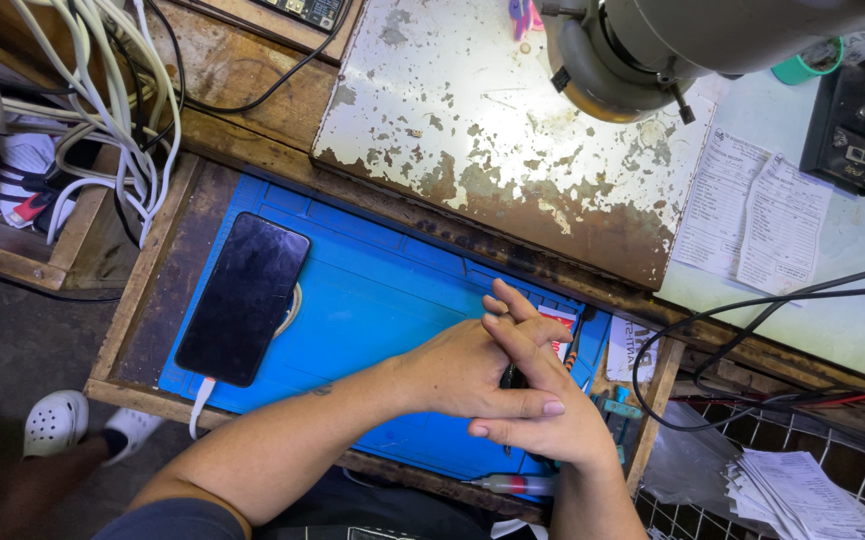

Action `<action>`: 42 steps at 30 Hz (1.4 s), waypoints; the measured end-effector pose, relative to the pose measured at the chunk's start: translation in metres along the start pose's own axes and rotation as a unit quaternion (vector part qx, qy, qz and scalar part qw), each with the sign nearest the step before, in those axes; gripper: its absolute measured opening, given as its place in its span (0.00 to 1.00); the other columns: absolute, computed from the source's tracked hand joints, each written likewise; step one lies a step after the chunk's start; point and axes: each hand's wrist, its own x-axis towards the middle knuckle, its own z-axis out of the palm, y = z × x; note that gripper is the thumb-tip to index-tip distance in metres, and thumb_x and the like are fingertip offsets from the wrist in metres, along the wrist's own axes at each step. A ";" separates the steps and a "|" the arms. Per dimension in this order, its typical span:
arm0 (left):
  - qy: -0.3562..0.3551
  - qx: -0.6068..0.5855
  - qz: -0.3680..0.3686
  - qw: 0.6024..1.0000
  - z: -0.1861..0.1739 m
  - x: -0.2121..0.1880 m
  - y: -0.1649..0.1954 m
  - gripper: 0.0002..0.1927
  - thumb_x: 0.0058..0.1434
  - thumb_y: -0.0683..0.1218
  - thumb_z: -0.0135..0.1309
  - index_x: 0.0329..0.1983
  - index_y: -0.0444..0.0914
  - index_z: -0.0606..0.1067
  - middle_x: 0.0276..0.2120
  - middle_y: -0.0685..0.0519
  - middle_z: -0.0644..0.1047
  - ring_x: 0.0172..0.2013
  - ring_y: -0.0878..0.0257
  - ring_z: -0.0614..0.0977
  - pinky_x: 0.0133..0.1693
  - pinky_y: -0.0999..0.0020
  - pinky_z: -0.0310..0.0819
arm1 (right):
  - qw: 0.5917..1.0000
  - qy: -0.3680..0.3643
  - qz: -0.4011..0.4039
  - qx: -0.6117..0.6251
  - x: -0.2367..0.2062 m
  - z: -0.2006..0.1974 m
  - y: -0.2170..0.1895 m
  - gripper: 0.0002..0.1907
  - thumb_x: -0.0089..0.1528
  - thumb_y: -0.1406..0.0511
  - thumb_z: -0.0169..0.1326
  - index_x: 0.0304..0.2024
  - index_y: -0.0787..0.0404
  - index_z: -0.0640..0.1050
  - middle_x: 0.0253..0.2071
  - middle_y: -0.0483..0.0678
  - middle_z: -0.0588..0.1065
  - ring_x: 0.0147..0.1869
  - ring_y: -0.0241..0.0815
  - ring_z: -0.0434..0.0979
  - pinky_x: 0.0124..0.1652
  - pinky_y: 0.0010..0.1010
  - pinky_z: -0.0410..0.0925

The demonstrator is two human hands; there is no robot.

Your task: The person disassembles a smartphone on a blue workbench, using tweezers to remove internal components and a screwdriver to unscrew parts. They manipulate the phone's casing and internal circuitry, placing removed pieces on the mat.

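Left hand (pixel 463 370) overlaps right hand (pixel 543 400), both closed around small dark object (pixel 511 378), mostly hidden, above blue mat (pixel 373 300) near table's front right corner. Black phone (pixel 244 297) lies on mat's left edge, cable attached.

Small dark object (pixel 511 377) between clasped hands (pixel 513 385)

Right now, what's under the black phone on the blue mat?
The black phone lies on the blue mat, partly covering a pale ring. A white cable leaves its lower end. The rest beneath is hidden.
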 end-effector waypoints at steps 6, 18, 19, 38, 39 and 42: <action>-0.001 0.007 -0.001 1.000 -0.004 0.002 -0.001 0.43 0.60 0.68 0.54 0.69 0.35 0.66 0.53 0.40 0.79 0.52 0.43 0.82 0.52 0.53 0.77 | 1.000 -0.002 -0.004 -0.006 0.005 -0.002 0.000 0.52 0.53 0.51 0.71 0.76 0.42 0.61 0.82 0.65 0.46 0.83 0.66 0.55 0.73 0.60 0.58; 0.000 0.009 0.002 1.000 -0.013 0.002 -0.004 0.43 0.61 0.69 0.54 0.69 0.35 0.67 0.54 0.39 0.79 0.53 0.43 0.82 0.53 0.53 0.77 | 1.000 -0.002 -0.001 -0.005 0.014 0.001 0.001 0.52 0.53 0.52 0.71 0.76 0.43 0.62 0.82 0.65 0.47 0.83 0.66 0.56 0.73 0.59 0.58; 0.002 0.007 0.007 1.000 -0.013 0.001 -0.004 0.43 0.61 0.68 0.54 0.69 0.35 0.66 0.54 0.39 0.79 0.53 0.43 0.82 0.52 0.54 0.77 | 1.000 -0.001 -0.001 -0.007 0.014 0.001 0.001 0.52 0.53 0.52 0.72 0.76 0.43 0.62 0.82 0.65 0.47 0.83 0.66 0.56 0.73 0.59 0.58; 0.030 0.003 0.033 0.999 -0.002 0.020 0.001 0.43 0.61 0.68 0.55 0.68 0.33 0.67 0.52 0.41 0.81 0.51 0.47 0.84 0.51 0.58 0.79 | 0.999 0.003 -0.036 -0.038 0.006 -0.023 0.010 0.55 0.52 0.53 0.72 0.78 0.43 0.59 0.83 0.61 0.47 0.84 0.64 0.57 0.76 0.59 0.57; 0.031 0.008 0.040 0.999 0.000 0.021 0.001 0.43 0.62 0.68 0.54 0.69 0.33 0.67 0.54 0.40 0.80 0.53 0.46 0.83 0.52 0.57 0.79 | 0.998 0.003 -0.040 -0.041 0.006 -0.024 0.011 0.56 0.52 0.53 0.72 0.79 0.43 0.58 0.84 0.60 0.47 0.85 0.64 0.56 0.76 0.59 0.57; 0.088 0.021 0.099 0.991 0.004 0.023 0.004 0.48 0.67 0.66 0.52 0.75 0.26 0.58 0.67 0.33 0.68 0.58 0.39 0.78 0.56 0.55 0.74 | 0.998 0.032 -0.038 0.031 0.004 -0.025 0.009 0.64 0.53 0.52 0.73 0.82 0.45 0.48 0.85 0.56 0.41 0.86 0.60 0.51 0.79 0.56 0.55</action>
